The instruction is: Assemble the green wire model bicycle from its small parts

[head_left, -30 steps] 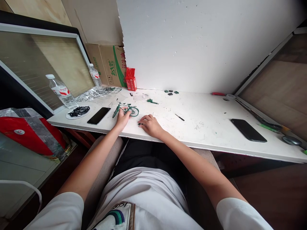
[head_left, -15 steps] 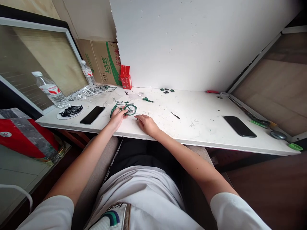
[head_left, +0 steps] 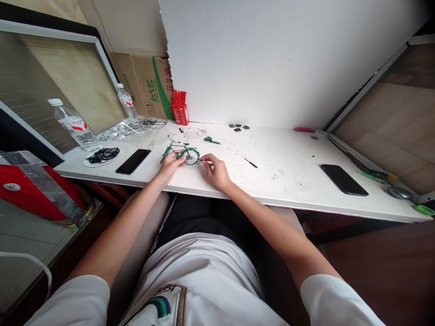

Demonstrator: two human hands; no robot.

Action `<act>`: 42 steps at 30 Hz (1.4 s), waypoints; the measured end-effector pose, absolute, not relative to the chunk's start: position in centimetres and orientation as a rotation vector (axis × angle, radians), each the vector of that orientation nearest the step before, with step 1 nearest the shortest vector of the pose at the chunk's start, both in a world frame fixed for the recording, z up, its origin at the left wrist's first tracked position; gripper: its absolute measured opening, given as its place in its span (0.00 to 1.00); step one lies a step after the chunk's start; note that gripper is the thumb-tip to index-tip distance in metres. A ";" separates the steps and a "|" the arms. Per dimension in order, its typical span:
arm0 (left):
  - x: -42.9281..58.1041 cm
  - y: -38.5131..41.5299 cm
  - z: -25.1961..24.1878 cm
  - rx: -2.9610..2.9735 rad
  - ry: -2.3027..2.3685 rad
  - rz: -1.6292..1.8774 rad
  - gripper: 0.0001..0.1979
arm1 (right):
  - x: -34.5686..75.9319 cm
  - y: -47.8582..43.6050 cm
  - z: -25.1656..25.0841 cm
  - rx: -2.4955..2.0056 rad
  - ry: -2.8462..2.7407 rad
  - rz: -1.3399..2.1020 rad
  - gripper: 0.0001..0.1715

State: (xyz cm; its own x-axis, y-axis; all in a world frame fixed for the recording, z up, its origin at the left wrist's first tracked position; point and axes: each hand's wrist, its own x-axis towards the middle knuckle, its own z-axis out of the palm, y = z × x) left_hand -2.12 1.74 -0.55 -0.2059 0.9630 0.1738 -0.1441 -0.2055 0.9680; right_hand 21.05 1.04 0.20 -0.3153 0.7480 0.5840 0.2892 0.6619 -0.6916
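Note:
A small dark green model bicycle [head_left: 191, 156] stands upright just above the white desk, its spoked rear wheel toward my right side. My left hand [head_left: 169, 167] is closed on the lower middle of its frame, by the pedals, and hides part of it. Close by the rear wheel, my right hand [head_left: 217, 173] has thumb and fingertips pinched together on a thin dark piece, too small to identify. Beyond the hands lies a green part with a thin rod [head_left: 212, 141]. A slim black tool [head_left: 250, 162] rests on the desk to the right.
On the left are a phone [head_left: 133, 161], a white plate [head_left: 89, 163] with black parts and two water bottles [head_left: 77, 128]. Parts frames in plastic [head_left: 134, 129], a red carton [head_left: 180, 108] and several green pieces [head_left: 239, 127] lie at the back. Another phone [head_left: 344, 179] lies right.
My right hand has risen from the desk and now pinches a thin dark piece at the rear wheel. The bicycle stays in my left hand. The whole view has shifted slightly.

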 end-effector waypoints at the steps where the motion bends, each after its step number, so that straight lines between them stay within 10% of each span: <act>1: -2.1 1.7 -0.6 1.123 1.128 1.569 0.28 | 21.1 1.1 0.3 -0.831 -1.869 0.568 0.13; 42: -1.5 0.6 -0.8 1.458 1.123 1.380 0.51 | 21.0 1.5 0.1 -1.093 -1.765 0.568 0.05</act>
State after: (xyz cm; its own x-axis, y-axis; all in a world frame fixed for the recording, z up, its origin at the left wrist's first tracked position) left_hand -1.49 0.60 -0.78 0.0032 0.9630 0.2697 0.0685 -0.2692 0.9606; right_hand 20.99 1.52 0.12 -0.1499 0.8656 0.4777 0.4251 0.4927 -0.7593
